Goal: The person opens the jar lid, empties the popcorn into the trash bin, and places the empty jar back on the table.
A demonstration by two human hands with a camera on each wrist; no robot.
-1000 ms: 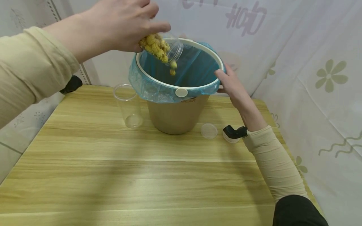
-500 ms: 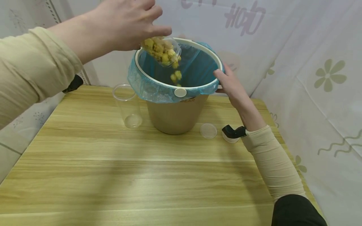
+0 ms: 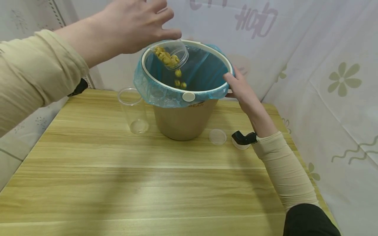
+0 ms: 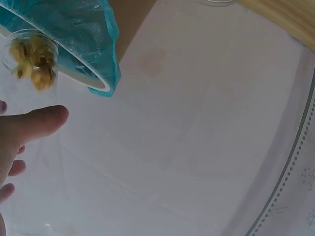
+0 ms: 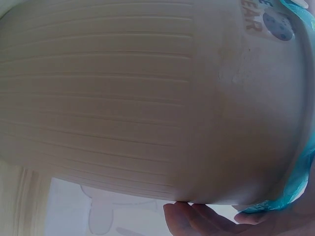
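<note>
My left hand (image 3: pixel 133 28) grips a clear plastic jar (image 3: pixel 180 51), tilted mouth-down over the bin. Yellow, popcorn-like pieces (image 3: pixel 166 59) lie along its lower wall, and a few drop from its mouth. Below stands a beige trash bin (image 3: pixel 183 121) with a blue plastic liner (image 3: pixel 159 95) folded over its white rim ring (image 3: pixel 165 86). My right hand (image 3: pixel 241 87) holds the bin's right rim, thumb on top and fingers underneath. In the left wrist view, the thumb (image 4: pixel 42 123) lies along the jar. In the right wrist view, fingertips (image 5: pixel 184 219) touch the bin's side.
An uncapped clear jar (image 3: pixel 134 109) stands on the wooden table (image 3: pixel 147 193), left of the bin. Right of the bin lie a clear lid (image 3: pixel 218 136) and another round lid (image 3: pixel 240 146), partly covered by the black wrist mount (image 3: pixel 243 137). White patterned curtains (image 3: pixel 295 42) hang behind.
The yellow pieces in the tilted jar have dropped from a large heap to a small one, falling into the bin. My left hand has shifted slightly right; the right hand stays put.
</note>
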